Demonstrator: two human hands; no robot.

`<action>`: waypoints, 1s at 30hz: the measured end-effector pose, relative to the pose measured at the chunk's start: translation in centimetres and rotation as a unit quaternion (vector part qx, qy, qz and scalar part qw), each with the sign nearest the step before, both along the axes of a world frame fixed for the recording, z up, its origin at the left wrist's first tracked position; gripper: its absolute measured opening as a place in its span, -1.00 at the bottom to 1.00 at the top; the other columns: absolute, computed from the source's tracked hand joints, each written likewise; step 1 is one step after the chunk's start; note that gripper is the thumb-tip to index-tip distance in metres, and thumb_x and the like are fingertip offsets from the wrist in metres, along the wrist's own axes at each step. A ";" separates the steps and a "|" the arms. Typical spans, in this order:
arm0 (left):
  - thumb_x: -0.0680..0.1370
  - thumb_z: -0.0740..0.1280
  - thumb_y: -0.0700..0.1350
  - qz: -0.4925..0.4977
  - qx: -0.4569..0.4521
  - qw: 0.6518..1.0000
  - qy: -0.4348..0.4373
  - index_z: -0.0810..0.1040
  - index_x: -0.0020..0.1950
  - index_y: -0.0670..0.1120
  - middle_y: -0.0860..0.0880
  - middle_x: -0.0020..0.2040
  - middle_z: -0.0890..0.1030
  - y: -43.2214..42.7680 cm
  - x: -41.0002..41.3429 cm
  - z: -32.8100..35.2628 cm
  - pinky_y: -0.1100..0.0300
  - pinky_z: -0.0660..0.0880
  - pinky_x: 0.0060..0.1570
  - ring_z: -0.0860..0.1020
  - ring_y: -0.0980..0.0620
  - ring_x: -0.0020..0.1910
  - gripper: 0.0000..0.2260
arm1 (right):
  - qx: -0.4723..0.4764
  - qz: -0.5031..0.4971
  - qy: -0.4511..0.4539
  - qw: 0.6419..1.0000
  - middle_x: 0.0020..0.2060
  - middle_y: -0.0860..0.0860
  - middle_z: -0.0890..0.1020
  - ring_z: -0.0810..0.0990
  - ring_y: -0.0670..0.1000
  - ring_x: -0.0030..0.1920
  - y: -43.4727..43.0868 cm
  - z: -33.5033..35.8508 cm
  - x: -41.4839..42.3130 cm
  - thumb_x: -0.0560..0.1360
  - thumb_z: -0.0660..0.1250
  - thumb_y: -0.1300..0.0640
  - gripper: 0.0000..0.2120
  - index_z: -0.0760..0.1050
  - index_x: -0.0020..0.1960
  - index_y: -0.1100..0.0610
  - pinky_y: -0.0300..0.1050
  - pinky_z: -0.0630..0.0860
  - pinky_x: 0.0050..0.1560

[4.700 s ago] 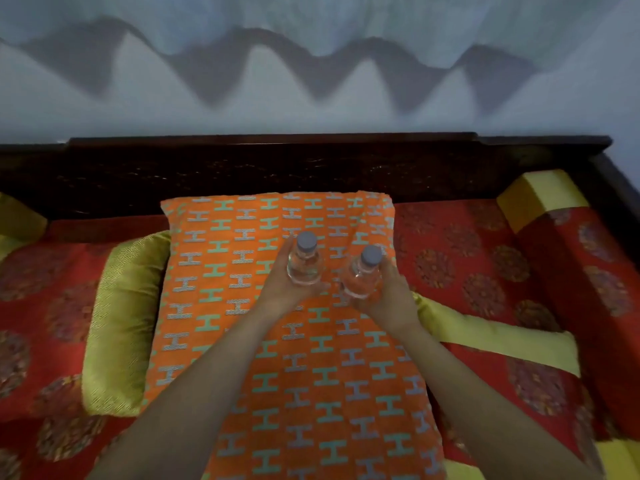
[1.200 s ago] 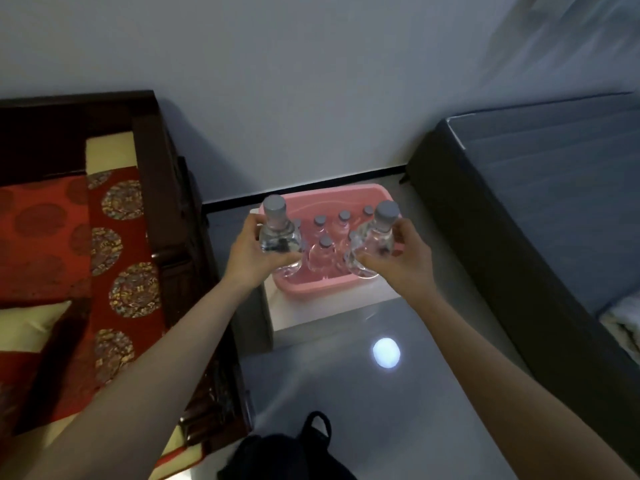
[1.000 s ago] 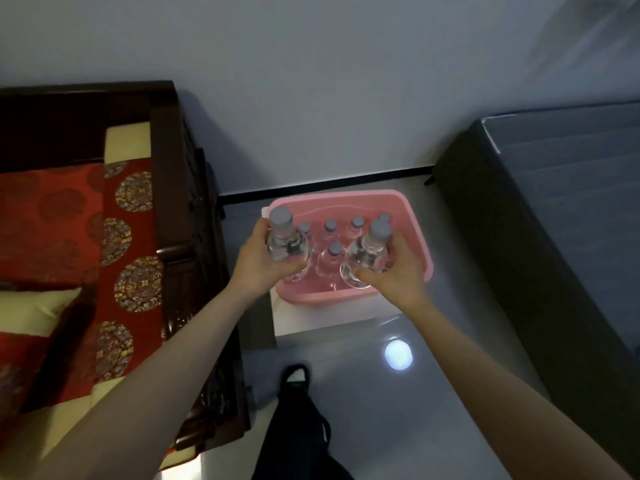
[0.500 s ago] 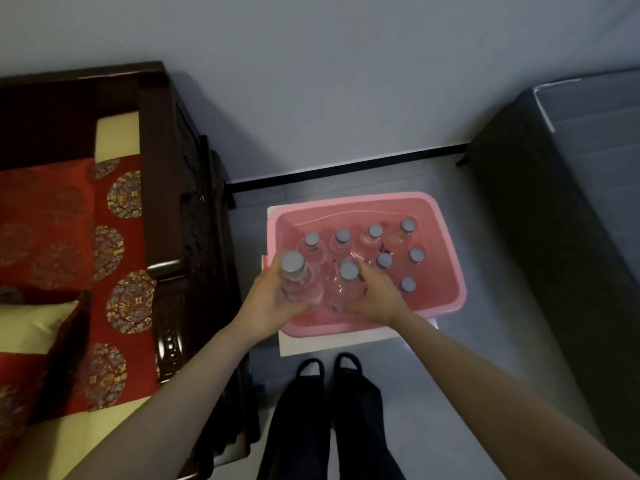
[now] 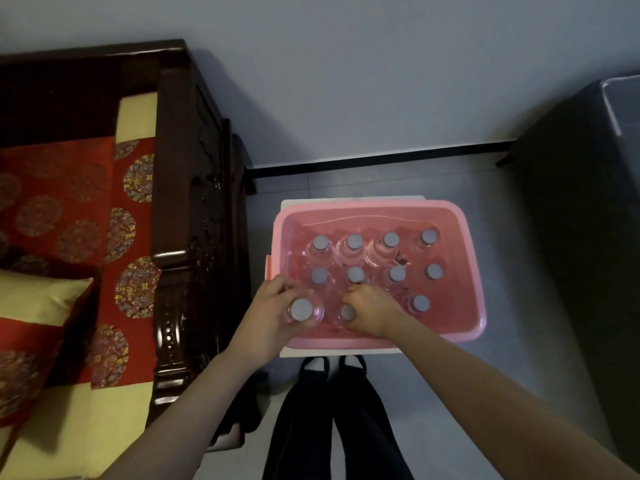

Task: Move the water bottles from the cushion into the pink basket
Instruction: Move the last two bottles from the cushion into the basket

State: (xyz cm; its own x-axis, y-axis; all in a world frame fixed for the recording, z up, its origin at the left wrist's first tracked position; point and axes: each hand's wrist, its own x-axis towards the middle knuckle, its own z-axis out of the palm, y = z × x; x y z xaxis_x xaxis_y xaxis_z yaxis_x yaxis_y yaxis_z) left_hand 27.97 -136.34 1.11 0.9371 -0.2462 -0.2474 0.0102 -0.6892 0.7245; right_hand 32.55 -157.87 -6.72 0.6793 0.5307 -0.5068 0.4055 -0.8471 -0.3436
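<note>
The pink basket (image 5: 465,237) stands on a white box on the floor, holding several clear water bottles with grey caps. My left hand (image 5: 266,317) grips a bottle (image 5: 300,309) upright at the basket's near left corner, its cap showing above my fingers. My right hand (image 5: 372,311) is lower inside the basket, wrapped around a second bottle (image 5: 347,312) next to the first, in the front row. The cushion is out of view.
A dark wooden sofa arm (image 5: 180,237) with red and gold upholstery (image 5: 69,209) stands close on the left of the basket. A dark bed frame (image 5: 571,220) rises on the right. My legs in dark trousers (image 5: 339,420) stand just before the basket.
Both hands have dropped lower with their bottles, from above the basket's near rim into its front row. The view has tilted further down over the basket.
</note>
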 end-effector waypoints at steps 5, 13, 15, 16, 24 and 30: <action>0.38 0.51 -0.09 0.014 0.056 0.998 -0.008 0.62 0.12 -0.07 0.00 -0.03 0.49 -0.6 -0.1 0.6 0.10 0.50 -0.01 0.51 0.02 -0.03 -0.68 | -0.021 0.007 -0.002 1.000 -0.02 0.07 0.62 0.61 0.14 -0.01 0.1 -0.3 0.0 0.34 0.41 0.11 -0.77 0.54 -0.05 0.17 -0.11 0.37 -0.26; 0.49 0.33 -0.06 -0.079 0.224 0.971 0.018 0.46 -0.08 -0.10 -0.07 -0.10 0.55 -2.7 1.0 0.2 0.10 0.36 -0.23 0.55 -0.12 -0.12 -0.87 | 0.000 -0.031 0.008 0.999 0.05 0.11 0.59 0.59 0.20 0.05 -0.9 1.1 0.3 0.37 0.28 0.27 -0.77 0.51 0.03 0.20 0.03 0.57 -0.10; 0.50 0.29 -0.14 -0.096 0.245 0.964 0.026 0.37 -0.16 -0.08 -0.09 -0.13 0.55 -3.4 1.1 -0.2 0.09 0.33 -0.25 0.55 -0.15 -0.12 -0.90 | 0.019 -0.053 -0.007 0.998 0.08 0.11 0.59 0.57 0.18 0.06 -2.0 1.8 0.5 0.39 0.26 0.23 -0.72 0.52 0.09 0.20 0.00 0.55 -0.14; 0.51 0.27 -0.17 -0.104 0.257 0.960 0.033 0.36 -0.17 -0.08 -0.11 -0.14 0.56 -3.7 1.3 -0.5 0.07 0.34 -0.25 0.56 -0.16 -0.12 -0.89 | 0.020 -0.066 -0.014 0.998 0.09 0.10 0.58 0.57 0.17 0.06 -2.6 2.0 0.6 0.41 0.26 0.21 -0.71 0.53 0.11 0.19 -0.01 0.54 -0.16; 0.51 0.21 -0.33 -0.147 0.290 0.941 0.090 0.49 0.10 -0.19 -0.22 -0.01 0.61 -5.1 3.1 -1.6 0.00 0.42 -0.13 0.58 -0.27 0.00 -0.80 | 0.035 -0.115 -0.034 0.992 0.13 0.04 0.57 0.52 0.08 0.13 -5.5 3.0 0.6 0.46 0.25 0.17 -0.71 0.57 0.14 0.11 -0.14 0.40 -0.17; 0.51 0.22 -0.30 -0.153 0.290 0.933 0.147 0.55 0.14 -0.15 -0.22 0.08 0.60 -4.5 3.9 -2.7 0.07 0.37 -0.12 0.57 -0.24 0.09 -0.76 | 0.075 -0.149 -0.041 0.985 0.03 0.07 0.60 0.52 0.10 0.09 -5.3 3.4 0.8 0.43 0.31 0.17 -0.79 0.59 0.04 0.15 -0.05 0.47 -0.12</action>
State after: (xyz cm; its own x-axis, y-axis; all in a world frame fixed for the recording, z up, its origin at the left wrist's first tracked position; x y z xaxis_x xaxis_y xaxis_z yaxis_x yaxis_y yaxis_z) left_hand 31.90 -140.82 -1.57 0.7156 -0.2349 -0.6578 -0.1113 -0.9681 0.2246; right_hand 33.36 -163.21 -3.32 0.8517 0.3662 -0.3748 0.1784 -0.8752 -0.4497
